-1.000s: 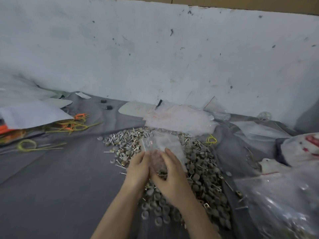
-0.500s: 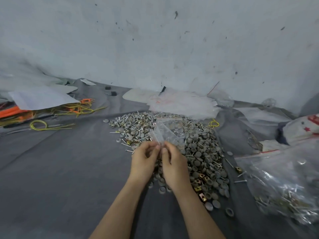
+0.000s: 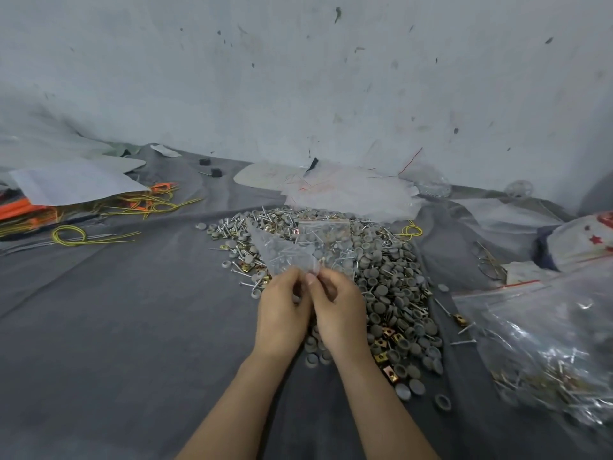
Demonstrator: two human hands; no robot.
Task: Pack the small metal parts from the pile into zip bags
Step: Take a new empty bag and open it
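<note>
Pinching the near edge of a small clear zip bag (image 3: 287,257), the left hand (image 3: 282,310) and the right hand (image 3: 338,307) meet side by side just above the near-left part of the pile of small metal parts (image 3: 381,283). On each hand the fingers (image 3: 290,277) are curled and clamped with the thumb on the plastic. The bag fans up and away from the hands, its far end over the pile. A few nails show through it, but I cannot tell whether they are inside it or below it.

The pile is made of grey round caps, thin silver nails and brass-coloured square clips, and it is spread over a grey sheet (image 3: 132,343). Behind the held bag is a second clear piece with a zip strip (image 3: 323,232). Whether it lies on the pile I cannot tell.

At the right edge lies a large clear bag (image 3: 547,353), crumpled and holding many nails and clips. Beyond the pile is a heap of clear plastic (image 3: 348,194) against a stained pale wall (image 3: 298,78). To the left lie yellow wire loops (image 3: 76,235), orange wires (image 3: 149,200) and a white paper sheet (image 3: 76,184), all well apart from the hands.
</note>
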